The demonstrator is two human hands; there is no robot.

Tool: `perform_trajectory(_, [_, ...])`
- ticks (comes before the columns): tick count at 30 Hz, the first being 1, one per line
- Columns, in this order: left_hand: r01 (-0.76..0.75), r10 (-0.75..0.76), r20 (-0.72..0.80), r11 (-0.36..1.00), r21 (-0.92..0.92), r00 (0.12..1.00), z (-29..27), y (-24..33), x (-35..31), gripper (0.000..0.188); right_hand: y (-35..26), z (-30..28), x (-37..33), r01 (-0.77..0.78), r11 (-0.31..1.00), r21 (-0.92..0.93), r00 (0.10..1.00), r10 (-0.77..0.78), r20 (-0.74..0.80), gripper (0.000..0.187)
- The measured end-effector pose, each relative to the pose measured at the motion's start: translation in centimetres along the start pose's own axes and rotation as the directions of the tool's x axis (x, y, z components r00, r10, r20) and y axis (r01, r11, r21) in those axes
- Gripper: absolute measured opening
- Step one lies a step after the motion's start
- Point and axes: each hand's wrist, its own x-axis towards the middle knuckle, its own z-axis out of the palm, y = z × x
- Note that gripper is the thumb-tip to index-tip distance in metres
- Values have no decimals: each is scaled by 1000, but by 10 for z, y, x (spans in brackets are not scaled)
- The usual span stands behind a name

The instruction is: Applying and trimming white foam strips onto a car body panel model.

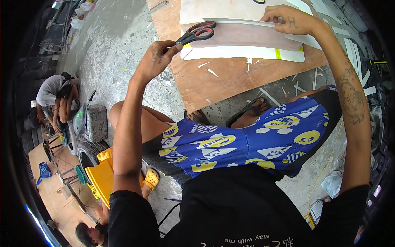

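Note:
My left hand (161, 57) is closed on a pair of scissors (199, 33) with black and red handles. The handle loops point up and to the right, away from my fingers, and the blades are mostly hidden in my grip. My right hand (288, 20) pinches the edge of a long, narrow white strip (242, 23) near its right end. This strip lies across a pale pinkish sheet (242, 36). Underneath is a larger white sheet (230, 53) with rounded corners and yellow tape pieces (277, 54). A brown plywood board (197, 82) supports these sheets.
White offcuts (212, 72) litter the board and concrete floor, and longer white strips (357, 61) lie at the right. One person (53, 92) crouches at the far left; another person (88, 234) is at the lower left. A yellow plastic piece (101, 177) and tyres (88, 154) are left of me.

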Motion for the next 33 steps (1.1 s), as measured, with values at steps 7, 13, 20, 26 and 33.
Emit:
perform_trajectory(7, [-85,88,-60,995,49,994,-11,-9,-1,41,2,2,0,-30,999,28,1000,30,5,38])
perform_trajectory(13, [-94,95,-50,995,17,994,0,6,-4,37,0,-4,-2,-44,998,47,997,41,69,41])
perform_trajectory(20, [-88,89,-25,996,32,996,9,28,2,36,9,0,6,16,996,92,996,-24,90,53])
perform_trajectory(26, [-257,252,-112,966,-25,961,48,55,18,36,7,-1,2,-55,994,95,993,44,107,52])
perform_trajectory(33, [-257,251,-88,965,-59,964,76,108,26,29,24,-5,-6,-159,968,195,979,129,158,55])
